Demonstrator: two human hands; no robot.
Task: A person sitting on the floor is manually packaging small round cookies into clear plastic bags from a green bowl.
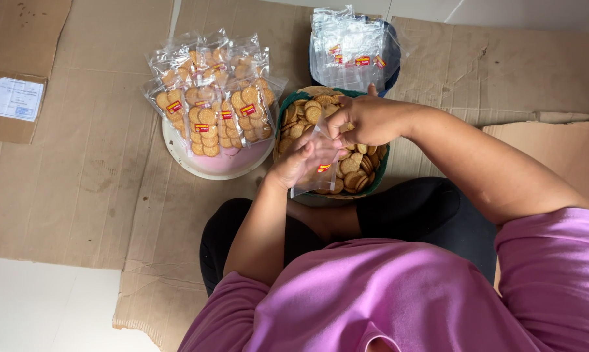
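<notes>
the left hand (299, 161) has a closed grip on a clear plastic bag (314, 163), pinching it near the mouth with the bag hanging down over the near side of the green bowl (380, 171). the right hand (366, 120) comes in from above, fingers bunched at the bag's opening; they look closed around something small, probably a round biscuit, though the fingers hide it and i cannot tell for sure. the bag carries a small red and yellow label and seems nearly empty.

the loose biscuits (356, 164) are heaped in the green bowl right beneath both hands, some close to the rim. to the person's left, touching distance from the bowl, a white round tray (197, 166) holds the filled biscuit packets (210, 98), stacked and overlapping. beyond the bowl a dark container holds a sheaf of empty bags (350, 45). everything sits on flattened cardboard (79, 163) on the floor.

what could go wrong, as i judge it: the bag's mouth is held open by one hand only, so it may fold shut and a biscuit could miss and drop (over the bowl that costs little, but near the rim it could roll onto the cardboard). a hard pinch could crack these thin biscuits. the thin film could slip from the left fingers as the bag gets heavier. the overlapping packets on the tray might slide off if nudged by an elbow.
</notes>
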